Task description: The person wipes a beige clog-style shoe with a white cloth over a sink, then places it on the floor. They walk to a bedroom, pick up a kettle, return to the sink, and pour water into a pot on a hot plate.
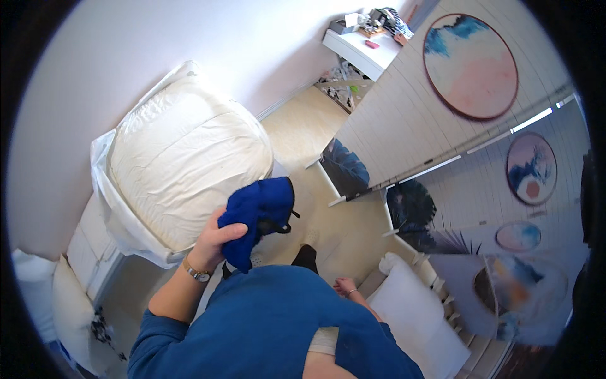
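Observation:
My left hand, with a watch on its wrist, grips a blue cloth item with black edging and loops. The cloth is bunched up and hangs over the near right edge of a large cream padded cushion or folded duvet, which lies in an unzipped-looking white cover. Lower right, my right hand hangs beside my body with its fingers partly curled and a bracelet on the wrist. No object shows in it, though its palm is hidden. A white pillow is the thing nearest to it.
Folding screens with round pictures stand along the right, their feet on the pale floor. A white desk holding small items is at the top. Pillows lie lower left, and a slatted rail stands beside the white pillow.

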`<state>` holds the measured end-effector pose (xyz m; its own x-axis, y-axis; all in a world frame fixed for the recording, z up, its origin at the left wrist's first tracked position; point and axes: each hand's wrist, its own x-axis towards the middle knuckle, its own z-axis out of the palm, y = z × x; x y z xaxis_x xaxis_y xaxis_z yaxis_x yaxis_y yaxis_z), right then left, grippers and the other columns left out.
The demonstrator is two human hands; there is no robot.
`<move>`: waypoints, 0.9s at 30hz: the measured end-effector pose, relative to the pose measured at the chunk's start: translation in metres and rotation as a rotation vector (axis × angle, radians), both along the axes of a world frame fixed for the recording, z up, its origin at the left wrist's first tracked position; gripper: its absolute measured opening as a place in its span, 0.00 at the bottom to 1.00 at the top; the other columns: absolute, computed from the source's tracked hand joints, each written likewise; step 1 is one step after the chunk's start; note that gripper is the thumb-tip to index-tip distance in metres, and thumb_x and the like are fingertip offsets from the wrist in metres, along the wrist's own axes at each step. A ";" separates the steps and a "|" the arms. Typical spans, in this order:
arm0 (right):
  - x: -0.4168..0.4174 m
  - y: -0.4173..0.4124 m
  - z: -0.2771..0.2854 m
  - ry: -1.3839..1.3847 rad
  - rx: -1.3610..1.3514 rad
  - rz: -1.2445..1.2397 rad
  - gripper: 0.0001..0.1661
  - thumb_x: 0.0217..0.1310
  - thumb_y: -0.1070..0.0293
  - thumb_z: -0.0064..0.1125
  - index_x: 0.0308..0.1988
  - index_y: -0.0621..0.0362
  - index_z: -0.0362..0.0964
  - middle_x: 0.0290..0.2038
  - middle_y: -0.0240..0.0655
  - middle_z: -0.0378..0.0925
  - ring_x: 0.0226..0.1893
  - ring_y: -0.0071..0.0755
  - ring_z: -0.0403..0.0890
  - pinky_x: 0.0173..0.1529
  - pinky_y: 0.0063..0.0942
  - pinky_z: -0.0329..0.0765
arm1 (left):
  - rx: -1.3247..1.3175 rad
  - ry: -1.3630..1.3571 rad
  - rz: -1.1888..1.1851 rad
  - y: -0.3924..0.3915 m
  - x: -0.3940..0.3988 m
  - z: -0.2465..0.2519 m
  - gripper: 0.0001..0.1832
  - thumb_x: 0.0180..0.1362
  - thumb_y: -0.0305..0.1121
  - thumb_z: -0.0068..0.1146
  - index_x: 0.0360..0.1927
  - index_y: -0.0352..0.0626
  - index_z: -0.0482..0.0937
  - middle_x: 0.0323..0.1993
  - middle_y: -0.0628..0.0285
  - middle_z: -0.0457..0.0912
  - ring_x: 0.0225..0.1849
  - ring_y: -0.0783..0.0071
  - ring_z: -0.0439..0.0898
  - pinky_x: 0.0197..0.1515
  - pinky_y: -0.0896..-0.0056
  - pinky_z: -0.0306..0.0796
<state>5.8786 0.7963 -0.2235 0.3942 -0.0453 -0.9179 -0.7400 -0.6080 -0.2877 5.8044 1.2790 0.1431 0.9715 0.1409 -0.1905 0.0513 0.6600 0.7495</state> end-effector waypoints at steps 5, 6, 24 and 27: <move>0.160 -0.046 -0.048 0.008 0.020 0.106 0.12 0.62 0.63 0.52 0.41 0.59 0.75 0.30 0.38 0.81 0.26 0.35 0.84 0.26 0.33 0.78 | 0.030 0.014 0.208 -0.021 0.086 -0.011 0.31 0.52 0.39 0.64 0.56 0.32 0.71 0.43 0.52 0.81 0.39 0.65 0.82 0.43 0.66 0.77; 0.200 -0.043 -0.057 0.014 0.078 0.068 0.11 0.62 0.64 0.52 0.39 0.60 0.74 0.30 0.38 0.81 0.26 0.35 0.84 0.26 0.34 0.78 | 0.028 0.041 0.337 -0.032 0.105 -0.003 0.31 0.51 0.42 0.64 0.55 0.32 0.71 0.43 0.51 0.81 0.38 0.63 0.82 0.42 0.67 0.77; 0.611 0.267 -0.147 -0.433 0.284 1.036 0.16 0.65 0.62 0.53 0.51 0.53 0.73 0.35 0.35 0.82 0.26 0.29 0.84 0.26 0.25 0.78 | -0.020 0.048 0.884 0.026 0.253 -0.037 0.33 0.51 0.40 0.67 0.55 0.31 0.70 0.41 0.53 0.81 0.38 0.65 0.81 0.41 0.69 0.77; 0.634 0.334 -0.121 -0.448 0.327 1.230 0.18 0.65 0.61 0.53 0.53 0.53 0.72 0.35 0.35 0.82 0.27 0.28 0.84 0.27 0.25 0.79 | -0.054 0.044 0.881 0.050 0.270 -0.037 0.30 0.50 0.39 0.67 0.53 0.32 0.71 0.40 0.57 0.80 0.37 0.70 0.80 0.39 0.71 0.76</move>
<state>6.5128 1.1307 -0.3443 0.2870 0.7456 -0.6015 0.4259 -0.6617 -0.6171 6.0744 1.3291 0.1065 0.5053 0.8250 -0.2530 -0.4648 0.5073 0.7257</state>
